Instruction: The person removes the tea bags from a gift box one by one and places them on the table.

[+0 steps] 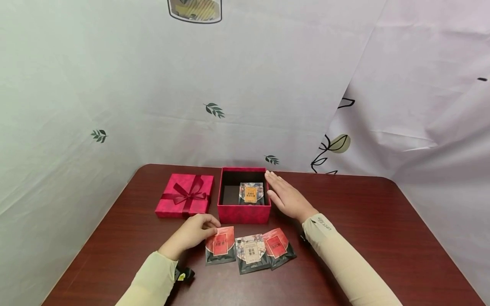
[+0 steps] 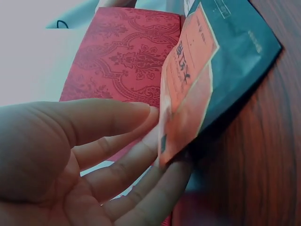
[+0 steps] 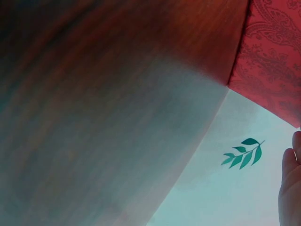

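Note:
At the left end of a row of sachets, my left hand (image 1: pixel 197 231) pinches the upper edge of a red-and-black tea sachet (image 1: pixel 220 245). In the left wrist view, the thumb is at the edge of this sachet (image 2: pixel 207 80) and the fingers reach behind it. The open red box (image 1: pixel 243 214) stands just beyond, with an orange-labelled tea sachet (image 1: pixel 251 194) inside against its right part. My right hand (image 1: pixel 289 196) rests with straight fingers along the box's right wall; the right wrist view catches only some fingers (image 3: pixel 290 183) beside the red box (image 3: pixel 273 56).
A floral tea sachet (image 1: pixel 252 253) and another red-and-black tea sachet (image 1: pixel 278 248) lie overlapping in front of the box. Left of the box is its red lid (image 1: pixel 187 195) with a dark ribbon bow. A pale printed cloth (image 1: pixel 245 85) hangs behind the brown table (image 1: pixel 356 221).

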{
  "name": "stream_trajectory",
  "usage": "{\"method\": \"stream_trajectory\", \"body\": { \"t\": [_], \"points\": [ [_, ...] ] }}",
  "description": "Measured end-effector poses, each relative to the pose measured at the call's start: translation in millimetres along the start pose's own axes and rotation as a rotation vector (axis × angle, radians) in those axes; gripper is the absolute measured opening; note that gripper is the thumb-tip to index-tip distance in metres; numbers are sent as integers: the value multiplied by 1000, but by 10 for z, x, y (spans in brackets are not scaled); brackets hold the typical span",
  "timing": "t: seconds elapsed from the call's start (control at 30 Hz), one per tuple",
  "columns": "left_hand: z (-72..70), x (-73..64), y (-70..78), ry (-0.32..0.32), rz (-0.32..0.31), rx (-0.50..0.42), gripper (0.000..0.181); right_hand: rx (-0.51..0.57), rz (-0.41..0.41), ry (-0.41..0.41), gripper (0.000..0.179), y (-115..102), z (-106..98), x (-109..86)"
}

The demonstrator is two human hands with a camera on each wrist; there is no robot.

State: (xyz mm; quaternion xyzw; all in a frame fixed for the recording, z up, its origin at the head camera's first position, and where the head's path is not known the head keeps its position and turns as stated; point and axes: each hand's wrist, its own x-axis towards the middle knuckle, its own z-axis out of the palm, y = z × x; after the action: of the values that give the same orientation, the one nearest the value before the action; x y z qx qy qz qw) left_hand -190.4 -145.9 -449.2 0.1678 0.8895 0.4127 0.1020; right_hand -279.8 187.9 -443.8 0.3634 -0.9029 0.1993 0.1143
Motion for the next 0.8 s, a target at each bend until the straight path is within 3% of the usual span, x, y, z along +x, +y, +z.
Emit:
{"method": "stream_trajectory", "body": {
  "t": [0.43, 0.6, 0.8],
  "points": [
    [18, -12, 134, 89, 14, 89, 9, 5, 15, -20, 58, -16, -33, -1],
    [12, -24, 272, 123, 41, 104, 11, 10, 25, -18, 58, -16, -34, -6],
    [-17, -24, 474, 124, 68, 48, 14, 6, 29, -26, 59, -8, -21, -9]
  ]
}}
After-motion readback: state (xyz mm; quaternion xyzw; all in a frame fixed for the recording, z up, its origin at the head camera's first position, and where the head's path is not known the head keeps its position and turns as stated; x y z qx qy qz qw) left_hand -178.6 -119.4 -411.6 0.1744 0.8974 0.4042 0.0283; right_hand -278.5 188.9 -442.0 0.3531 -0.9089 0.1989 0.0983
